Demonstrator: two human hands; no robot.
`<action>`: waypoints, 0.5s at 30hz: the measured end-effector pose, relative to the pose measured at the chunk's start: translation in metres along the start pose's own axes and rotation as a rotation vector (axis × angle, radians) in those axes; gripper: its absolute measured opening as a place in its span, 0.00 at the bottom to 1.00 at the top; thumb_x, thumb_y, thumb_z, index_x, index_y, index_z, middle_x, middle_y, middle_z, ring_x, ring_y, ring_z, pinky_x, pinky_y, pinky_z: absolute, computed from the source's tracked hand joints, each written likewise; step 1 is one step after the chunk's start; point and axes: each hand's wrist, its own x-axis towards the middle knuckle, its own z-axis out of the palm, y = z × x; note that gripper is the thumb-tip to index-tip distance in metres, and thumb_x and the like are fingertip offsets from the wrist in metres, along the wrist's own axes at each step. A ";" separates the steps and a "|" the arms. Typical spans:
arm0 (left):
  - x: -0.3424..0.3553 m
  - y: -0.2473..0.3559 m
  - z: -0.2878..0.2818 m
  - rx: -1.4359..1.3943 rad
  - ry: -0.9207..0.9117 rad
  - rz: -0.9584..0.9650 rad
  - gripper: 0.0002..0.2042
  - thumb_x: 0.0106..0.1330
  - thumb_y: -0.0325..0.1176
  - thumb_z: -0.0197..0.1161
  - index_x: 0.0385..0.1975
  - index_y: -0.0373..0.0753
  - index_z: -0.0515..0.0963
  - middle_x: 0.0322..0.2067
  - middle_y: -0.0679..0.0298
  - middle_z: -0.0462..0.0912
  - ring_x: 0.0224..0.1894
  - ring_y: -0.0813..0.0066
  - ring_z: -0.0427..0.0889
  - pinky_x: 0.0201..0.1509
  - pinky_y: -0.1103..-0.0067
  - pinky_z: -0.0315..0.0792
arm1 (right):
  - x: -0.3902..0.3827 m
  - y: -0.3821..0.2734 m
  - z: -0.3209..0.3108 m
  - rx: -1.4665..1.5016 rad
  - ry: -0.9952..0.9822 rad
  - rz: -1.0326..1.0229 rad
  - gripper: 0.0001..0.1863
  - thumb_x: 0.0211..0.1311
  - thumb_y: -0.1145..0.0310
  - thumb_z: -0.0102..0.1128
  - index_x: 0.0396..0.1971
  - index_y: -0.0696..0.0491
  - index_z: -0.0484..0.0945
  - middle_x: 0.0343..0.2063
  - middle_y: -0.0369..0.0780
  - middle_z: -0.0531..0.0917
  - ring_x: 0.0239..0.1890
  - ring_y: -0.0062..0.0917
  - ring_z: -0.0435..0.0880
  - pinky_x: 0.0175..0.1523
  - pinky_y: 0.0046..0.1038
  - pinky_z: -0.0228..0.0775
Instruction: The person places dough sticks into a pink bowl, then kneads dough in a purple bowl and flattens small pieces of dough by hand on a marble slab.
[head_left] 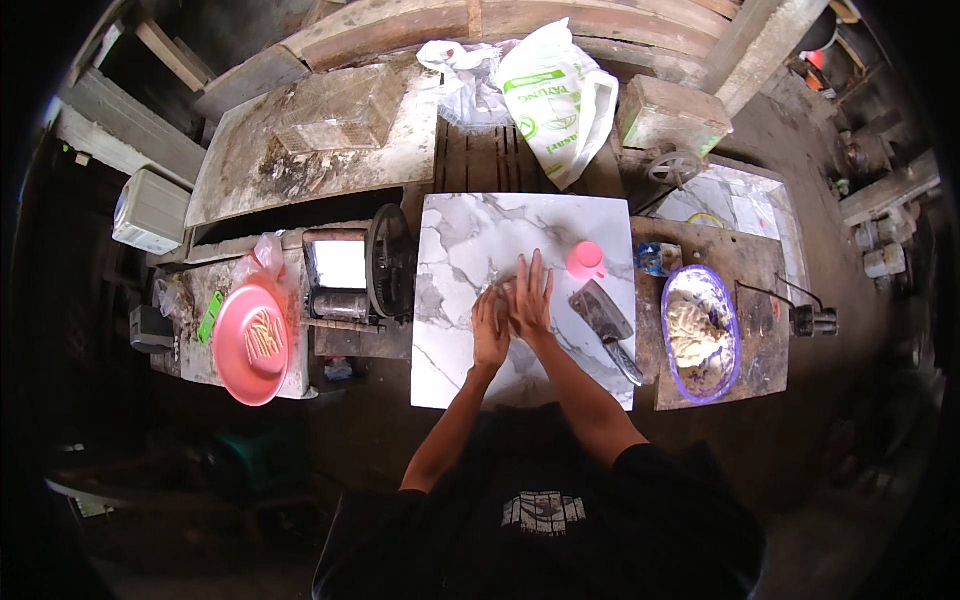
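In the middle of the frame, a pale slab (460, 235) is lying flat, its smooth white face patterned like marble with branching grey veins and its outline nearly square. A person in a dark top is leaning in from the lower edge, both bare hands meeting palm down near the slab's centre. The right hand (530, 298) is reaching slightly farther up the frame, its fingers stretching out straight and a little apart. The left hand (489, 330) is pressing close beside it; I cannot tell whether its fingers are grasping anything, since whatever is lying beneath the hands is hidden.

To the right of the hands, still on the slab, a pink cup (585, 261) is standing above a cleaver (602, 310), whose broad dark blade is pointing up and left and whose handle is slanting toward the slab's lower right corner.

At centre left, a pink basin (254, 386) is holding pale, slender strips (264, 336). At centre right, an oval purple-rimmed tub (737, 340) is containing a lumpy cream-coloured mass (697, 330).
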 end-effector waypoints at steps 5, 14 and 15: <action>0.001 -0.012 -0.011 0.108 -0.162 0.101 0.18 0.57 0.27 0.49 0.49 0.37 0.63 0.50 0.56 0.65 0.55 0.58 0.60 0.57 0.67 0.52 | -0.004 0.021 -0.016 0.507 0.193 0.011 0.22 0.57 0.69 0.40 0.53 0.57 0.57 0.57 0.48 0.53 0.60 0.40 0.50 0.61 0.38 0.42; -0.003 -0.013 -0.007 0.347 -0.383 0.074 0.21 0.55 0.30 0.51 0.51 0.39 0.62 0.55 0.62 0.61 0.61 0.64 0.50 0.62 0.61 0.35 | -0.052 0.024 -0.032 0.091 -0.262 -0.231 0.23 0.54 0.68 0.42 0.52 0.60 0.59 0.55 0.44 0.59 0.60 0.34 0.53 0.62 0.34 0.42; -0.003 -0.012 -0.007 0.371 -0.384 0.081 0.21 0.55 0.29 0.51 0.51 0.39 0.63 0.55 0.62 0.61 0.61 0.64 0.50 0.62 0.60 0.34 | -0.055 0.023 -0.029 0.089 -0.260 -0.227 0.23 0.54 0.68 0.42 0.52 0.60 0.59 0.55 0.44 0.59 0.60 0.34 0.53 0.62 0.34 0.42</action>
